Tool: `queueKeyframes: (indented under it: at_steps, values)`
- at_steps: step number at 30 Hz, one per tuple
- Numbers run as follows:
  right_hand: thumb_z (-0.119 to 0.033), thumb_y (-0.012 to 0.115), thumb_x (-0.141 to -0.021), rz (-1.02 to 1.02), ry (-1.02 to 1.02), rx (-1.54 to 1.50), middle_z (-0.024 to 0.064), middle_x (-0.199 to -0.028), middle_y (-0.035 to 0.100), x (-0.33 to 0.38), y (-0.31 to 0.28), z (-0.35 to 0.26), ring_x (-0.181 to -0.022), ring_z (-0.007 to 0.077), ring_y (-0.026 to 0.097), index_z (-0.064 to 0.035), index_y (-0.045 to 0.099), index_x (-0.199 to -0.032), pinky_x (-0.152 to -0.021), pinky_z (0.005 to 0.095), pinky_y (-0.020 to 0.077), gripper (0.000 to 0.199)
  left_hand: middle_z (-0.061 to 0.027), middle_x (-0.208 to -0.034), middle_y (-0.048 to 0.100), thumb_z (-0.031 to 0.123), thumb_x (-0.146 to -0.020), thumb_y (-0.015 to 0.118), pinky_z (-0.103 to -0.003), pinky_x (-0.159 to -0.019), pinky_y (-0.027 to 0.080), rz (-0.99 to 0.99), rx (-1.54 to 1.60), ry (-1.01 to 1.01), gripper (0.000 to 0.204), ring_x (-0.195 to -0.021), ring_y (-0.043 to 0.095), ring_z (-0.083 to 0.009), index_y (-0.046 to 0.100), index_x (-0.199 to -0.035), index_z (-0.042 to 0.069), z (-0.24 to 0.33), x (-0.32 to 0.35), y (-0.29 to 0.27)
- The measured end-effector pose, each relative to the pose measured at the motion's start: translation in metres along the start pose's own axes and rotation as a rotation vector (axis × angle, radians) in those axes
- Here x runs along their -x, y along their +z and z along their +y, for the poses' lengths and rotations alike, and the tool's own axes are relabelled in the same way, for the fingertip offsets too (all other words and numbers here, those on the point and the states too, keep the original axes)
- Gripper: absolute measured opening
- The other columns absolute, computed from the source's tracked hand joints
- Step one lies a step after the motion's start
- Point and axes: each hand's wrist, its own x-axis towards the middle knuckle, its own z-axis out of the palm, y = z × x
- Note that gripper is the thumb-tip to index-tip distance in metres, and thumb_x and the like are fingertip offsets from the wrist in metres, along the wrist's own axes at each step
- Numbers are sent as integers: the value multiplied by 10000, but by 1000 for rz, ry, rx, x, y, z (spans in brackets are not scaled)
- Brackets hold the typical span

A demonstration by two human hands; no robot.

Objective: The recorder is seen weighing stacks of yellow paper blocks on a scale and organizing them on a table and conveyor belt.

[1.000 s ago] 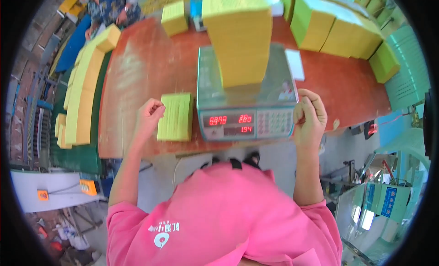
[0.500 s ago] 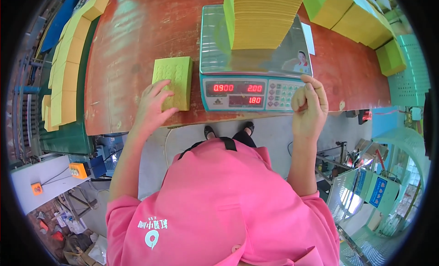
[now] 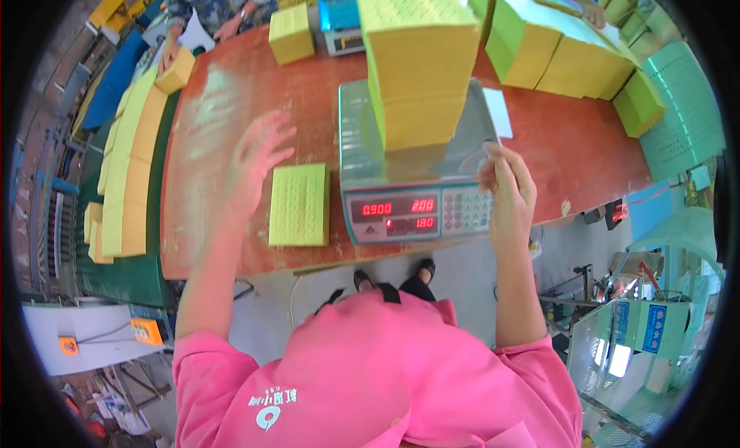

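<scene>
A tall stack of yellow paper (image 3: 420, 86) stands on the metal pan of a digital scale (image 3: 356, 163) with red lit figures. Left of the scale, a shorter yellow paper stack (image 3: 299, 205) with rows of round marks lies on the table. My left hand (image 3: 260, 151) hovers beyond and left of that short stack, fingers spread, holding nothing; it is slightly blurred. At the scale's right front corner is my right hand (image 3: 509, 187), its fingers curled together. Whether anything is between those fingertips I cannot make out.
Yellow paper blocks (image 3: 127, 186) line a green surface (image 3: 154, 267) on the left. More large blocks (image 3: 524, 51) stand at the far right of the red table (image 3: 555, 155). Beyond the table are a co-worker's hands (image 3: 231, 26), another person's hand (image 3: 593, 15) and a second scale (image 3: 339, 41).
My left hand has lifted off the short stack and moved away from me. My right hand stays by the scale's right corner, fingers still curled. The view has tilted up, showing more of the far side.
</scene>
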Motion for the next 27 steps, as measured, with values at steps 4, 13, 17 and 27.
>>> queueKeyframes:
  at_steps: [4,13,17,27]
  values:
    - [-268,483,-1018,-95,-11,-71,92,-1320,576,-87,15,6,-1183,193,554,-24,529,-1359,-954,311,438,422,-119,-1367,525,643,-922,482,-480,-995,432,-15,494,-212,756,-1240,517,-270,450,-1404,61,66,-98,24]
    - [-362,427,-1035,-247,23,-139,143,-1437,480,-115,77,30,-1348,231,414,-28,422,-1437,-1107,341,317,523,-44,-1220,662,500,-887,655,-322,-846,507,-103,395,-426,563,-1065,638,-149,597,-1281,101,102,-172,83]
    - [-281,448,-1024,-156,-79,-93,175,-1468,442,-85,62,52,-1369,277,405,-20,408,-1441,-1117,355,307,493,-87,-1207,663,492,-895,650,-322,-878,522,-139,350,-457,580,-1065,653,-156,586,-1293,76,130,-130,113]
    - [-112,507,-991,-436,315,-280,116,-1347,542,17,-63,12,-1256,209,514,27,449,-1374,-1013,320,428,412,-68,-1198,666,425,-976,548,-291,-862,541,-134,331,-576,517,-1002,677,-146,532,-1339,58,140,-83,129]
